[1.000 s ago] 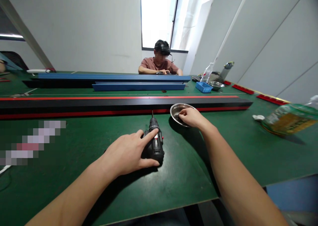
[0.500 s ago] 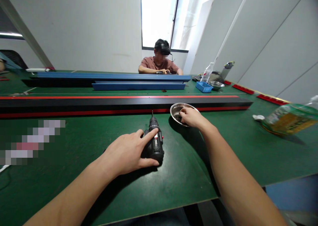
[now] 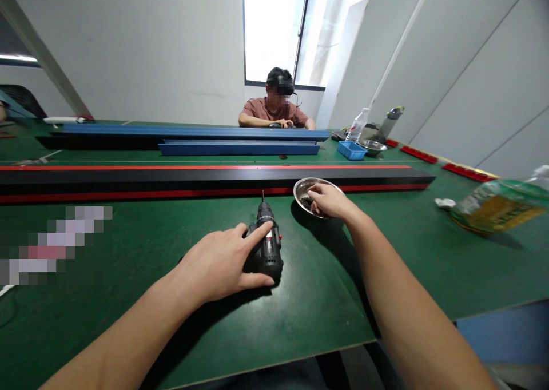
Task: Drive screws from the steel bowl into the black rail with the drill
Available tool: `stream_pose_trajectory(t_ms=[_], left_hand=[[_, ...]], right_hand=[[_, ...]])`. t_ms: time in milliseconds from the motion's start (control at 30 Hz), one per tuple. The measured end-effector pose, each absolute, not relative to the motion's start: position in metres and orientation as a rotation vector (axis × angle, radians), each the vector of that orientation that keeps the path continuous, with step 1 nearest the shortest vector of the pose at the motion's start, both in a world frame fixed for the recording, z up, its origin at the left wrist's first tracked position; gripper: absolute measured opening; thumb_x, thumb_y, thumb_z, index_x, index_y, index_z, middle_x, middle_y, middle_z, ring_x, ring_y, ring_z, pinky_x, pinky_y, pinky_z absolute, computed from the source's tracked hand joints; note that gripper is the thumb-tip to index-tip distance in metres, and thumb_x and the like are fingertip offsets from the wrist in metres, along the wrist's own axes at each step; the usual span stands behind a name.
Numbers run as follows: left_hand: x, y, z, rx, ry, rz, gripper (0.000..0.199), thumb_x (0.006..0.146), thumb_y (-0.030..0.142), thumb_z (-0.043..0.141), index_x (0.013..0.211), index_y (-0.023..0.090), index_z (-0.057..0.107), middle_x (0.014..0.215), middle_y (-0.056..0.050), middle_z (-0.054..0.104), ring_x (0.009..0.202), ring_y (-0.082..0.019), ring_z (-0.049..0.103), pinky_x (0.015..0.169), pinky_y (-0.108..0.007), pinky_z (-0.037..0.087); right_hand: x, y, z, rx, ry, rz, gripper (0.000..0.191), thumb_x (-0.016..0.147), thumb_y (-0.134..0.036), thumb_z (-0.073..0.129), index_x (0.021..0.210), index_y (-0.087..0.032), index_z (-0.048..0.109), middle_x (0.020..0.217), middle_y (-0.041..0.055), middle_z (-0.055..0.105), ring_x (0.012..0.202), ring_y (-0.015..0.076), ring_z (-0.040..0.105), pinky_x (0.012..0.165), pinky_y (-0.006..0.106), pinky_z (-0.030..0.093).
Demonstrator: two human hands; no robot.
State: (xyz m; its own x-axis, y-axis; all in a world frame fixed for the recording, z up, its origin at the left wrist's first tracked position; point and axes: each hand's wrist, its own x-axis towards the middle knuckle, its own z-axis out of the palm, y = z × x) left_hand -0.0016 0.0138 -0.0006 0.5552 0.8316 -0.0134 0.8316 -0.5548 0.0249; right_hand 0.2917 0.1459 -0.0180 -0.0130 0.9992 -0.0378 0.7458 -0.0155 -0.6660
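Observation:
My left hand (image 3: 227, 261) is wrapped round a black cordless drill (image 3: 270, 250), which lies on its side on the green table (image 3: 317, 310) with its bit pointing away from me. Thumb and forefinger rest along the drill's body; the other fingers are partly hidden. My right hand (image 3: 328, 200) dips into a shiny metal bowl (image 3: 302, 185), fingers bent together over small dark pieces (image 3: 306, 202), perhaps screws. Whether a piece is between the fingertips is too small to see. Just beyond the drill lies a long black bar with red edges (image 3: 214, 178).
Blue bars (image 3: 240, 149) lie farther back, with a co-worker (image 3: 274, 107) seated behind them. At the back right stand a blue basket (image 3: 351, 150), a second metal bowl (image 3: 374, 146) and a bottle (image 3: 358, 124). A large labelled plastic jug (image 3: 501, 207) lies at the right.
The fingers of my right hand have shifted slightly within the bowl, the forefinger now more bent. My left hand and the drill stay put.

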Motion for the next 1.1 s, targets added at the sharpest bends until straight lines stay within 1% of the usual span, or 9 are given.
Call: stream_pose_trajectory(t_ms=[133, 233, 400, 567, 700, 800, 900, 1000, 1100], left_hand=[[-0.002, 0.013, -0.001, 2.744, 1.473, -0.003, 0.096, 0.083, 0.082, 0.047, 0.163, 0.038, 0.015, 0.117, -0.011, 0.065, 0.091, -0.033, 0.072, 0.073, -0.041, 0.055], [-0.001, 0.014, -0.001, 2.736, 1.477, -0.010, 0.097, 0.083, 0.081, 0.049, 0.163, 0.038, 0.016, 0.117, -0.011, 0.065, 0.091, -0.033, 0.072, 0.074, -0.040, 0.055], [-0.001, 0.014, -0.002, 2.747, 1.467, 0.007, 0.096, 0.083, 0.082, 0.047, 0.163, 0.039, 0.015, 0.117, -0.010, 0.065, 0.089, -0.033, 0.072, 0.072, -0.042, 0.055], [-0.003, 0.013, -0.002, 2.758, 1.468, 0.019, 0.096, 0.083, 0.082, 0.047, 0.163, 0.039, 0.016, 0.116, -0.010, 0.066, 0.089, -0.032, 0.072, 0.072, -0.040, 0.054], [-0.002, 0.014, -0.002, 2.763, 1.466, 0.013, 0.096, 0.083, 0.082, 0.046, 0.163, 0.038, 0.016, 0.116, -0.011, 0.066, 0.089, -0.033, 0.072, 0.072, -0.041, 0.054], [-0.003, 0.013, -0.003, 2.771, 1.461, 0.018, 0.096, 0.084, 0.083, 0.046, 0.163, 0.037, 0.016, 0.116, -0.011, 0.065, 0.089, -0.034, 0.072, 0.071, -0.042, 0.055], [-0.003, 0.013, -0.003, 2.782, 1.460, 0.030, 0.096, 0.084, 0.083, 0.045, 0.163, 0.037, 0.016, 0.115, -0.010, 0.065, 0.088, -0.034, 0.072, 0.070, -0.043, 0.055], [-0.003, 0.014, -0.004, 2.787, 1.456, 0.038, 0.096, 0.084, 0.083, 0.044, 0.163, 0.037, 0.015, 0.115, -0.010, 0.065, 0.088, -0.034, 0.072, 0.070, -0.042, 0.055], [-0.002, 0.014, -0.005, 2.785, 1.459, 0.034, 0.096, 0.084, 0.083, 0.045, 0.163, 0.038, 0.015, 0.115, -0.010, 0.066, 0.088, -0.034, 0.072, 0.071, -0.042, 0.055]], right_hand=[[0.289, 0.143, -0.013, -1.709, -1.600, 0.932, 0.026, 0.098, -0.027, 0.050, 0.107, -0.013, 0.070, 0.056, 0.0009, 0.061, 0.044, 0.0132, 0.053, 0.046, 0.023, 0.039], [0.289, 0.143, -0.013, -1.653, -1.467, 1.024, 0.026, 0.097, -0.028, 0.051, 0.109, -0.014, 0.069, 0.057, 0.0011, 0.061, 0.044, 0.0130, 0.052, 0.046, 0.023, 0.041], [0.295, 0.149, -0.019, -1.597, -1.405, 1.033, 0.024, 0.095, -0.026, 0.055, 0.112, -0.016, 0.068, 0.063, 0.0020, 0.063, 0.049, 0.0134, 0.055, 0.045, 0.022, 0.041], [0.295, 0.149, -0.017, -1.592, -1.421, 1.001, 0.021, 0.092, -0.020, 0.061, 0.110, -0.014, 0.068, 0.067, 0.0027, 0.065, 0.052, 0.0118, 0.056, 0.046, 0.019, 0.043], [0.295, 0.145, -0.015, -1.577, -1.405, 1.012, 0.030, 0.086, -0.014, 0.069, 0.116, -0.012, 0.067, 0.069, 0.0024, 0.067, 0.053, 0.0106, 0.057, 0.047, 0.018, 0.044], [0.296, 0.144, -0.016, -1.567, -1.407, 1.014, 0.040, 0.080, -0.009, 0.074, 0.119, -0.013, 0.066, 0.077, 0.0034, 0.070, 0.053, 0.0099, 0.059, 0.049, 0.019, 0.046], [0.296, 0.144, -0.016, -1.542, -1.424, 0.996, 0.047, 0.075, -0.003, 0.074, 0.120, -0.014, 0.066, 0.084, 0.0038, 0.073, 0.058, 0.0103, 0.062, 0.053, 0.019, 0.050], [0.294, 0.142, -0.014, -1.514, -1.412, 0.980, 0.050, 0.073, 0.002, 0.074, 0.120, -0.012, 0.065, 0.083, 0.0037, 0.072, 0.063, 0.0114, 0.065, 0.057, 0.020, 0.052], [0.292, 0.140, -0.011, -1.510, -1.396, 0.996, 0.052, 0.072, 0.002, 0.074, 0.121, -0.010, 0.064, 0.081, 0.0034, 0.072, 0.061, 0.0109, 0.064, 0.057, 0.019, 0.051]])
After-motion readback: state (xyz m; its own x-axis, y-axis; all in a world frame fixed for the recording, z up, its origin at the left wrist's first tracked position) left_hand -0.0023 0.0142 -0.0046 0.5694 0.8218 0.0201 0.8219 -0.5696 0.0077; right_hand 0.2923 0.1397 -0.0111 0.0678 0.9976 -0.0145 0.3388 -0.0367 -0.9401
